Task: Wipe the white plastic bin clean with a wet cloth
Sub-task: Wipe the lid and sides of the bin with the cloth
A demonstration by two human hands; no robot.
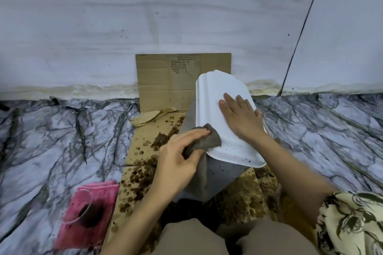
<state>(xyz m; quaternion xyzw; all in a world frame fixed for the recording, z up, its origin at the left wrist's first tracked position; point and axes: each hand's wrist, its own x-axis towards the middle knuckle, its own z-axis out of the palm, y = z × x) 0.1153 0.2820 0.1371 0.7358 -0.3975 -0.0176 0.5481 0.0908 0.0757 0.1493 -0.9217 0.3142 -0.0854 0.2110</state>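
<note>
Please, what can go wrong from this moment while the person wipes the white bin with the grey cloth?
1. The white bin stands upside down on stained cardboard; only the flat right hand steadies it, so a hard wipe may tip or slide it.
2. The grey cloth, gripped by the left hand, already looks dark and may smear the specks near the bin's near edge instead of lifting them.
3. The cloth's hanging tail could drag over the brown stains and carry dirt back.

Stained cardboard (143,174) on marbled floor (51,141); pink cloth (91,215) under a clear glass (83,211).
</note>
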